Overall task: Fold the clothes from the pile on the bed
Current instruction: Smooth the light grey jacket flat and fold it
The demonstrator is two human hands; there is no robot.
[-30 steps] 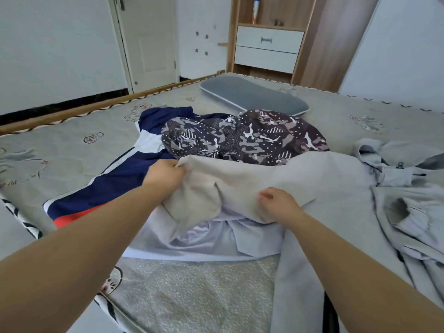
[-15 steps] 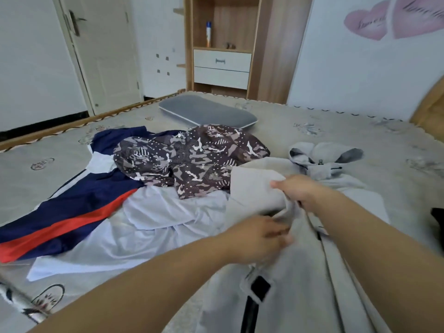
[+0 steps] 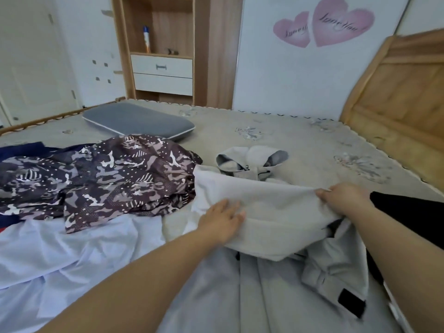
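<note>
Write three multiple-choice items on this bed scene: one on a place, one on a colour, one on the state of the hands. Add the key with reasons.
1. Where does the grey pillow lie?
A. on the bed beyond the camouflage garment
B. on the shelf unit
C. under the hooded jacket

2. What colour are the heart stickers on the wall?
A. blue
B. pink
C. green

3. What is the right hand doing?
A. resting flat on the mattress
B. pinching an edge of the light grey jacket
C. holding the bottle

Key:
1. A: the pillow sits on the mattress, farther away than the camouflage garment.
2. B: both hearts are pink.
3. B: its fingers pinch the raised edge of the light grey jacket, while the left hand lies flat on the cloth with its fingers straight.
</note>
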